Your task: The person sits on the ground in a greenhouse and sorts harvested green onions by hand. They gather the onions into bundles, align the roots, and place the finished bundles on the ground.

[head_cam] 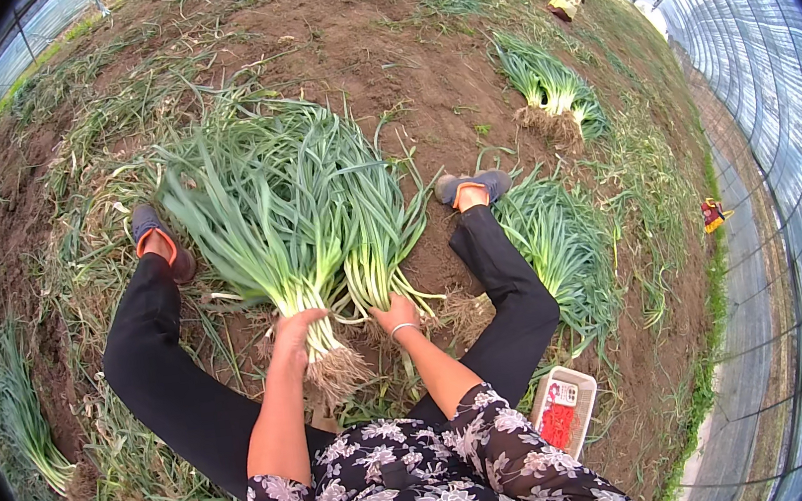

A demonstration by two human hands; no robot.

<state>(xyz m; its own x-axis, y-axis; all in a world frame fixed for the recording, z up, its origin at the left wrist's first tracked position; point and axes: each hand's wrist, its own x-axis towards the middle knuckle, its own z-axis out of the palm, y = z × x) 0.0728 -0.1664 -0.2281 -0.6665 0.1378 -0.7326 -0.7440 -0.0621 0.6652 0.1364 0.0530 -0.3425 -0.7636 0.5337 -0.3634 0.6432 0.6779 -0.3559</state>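
Note:
My left hand [296, 334] is closed around the pale stems of a bunch of long-leaved allium greens [305, 292], which look like green garlic. Below that hand hang the bunch's bushy, fibrous roots [337, 372]. Its leaves fan forward over a larger heap of the same greens [299, 158] on the soil between my legs. My right hand [398, 315], with a bracelet at the wrist, touches the lower stems at the heap's right side [372, 276]. Its fingers are partly hidden among the stems, so its grip is unclear.
Another bunch [558, 246] lies beside my right leg, with more bunches [554, 89] farther ahead and at far left [23, 417]. A plastic basket [587, 408] by my right hip holds red strips [557, 424] and a phone [562, 392]. Bags [565, 5] stand near the tunnel's plastic wall [763, 78].

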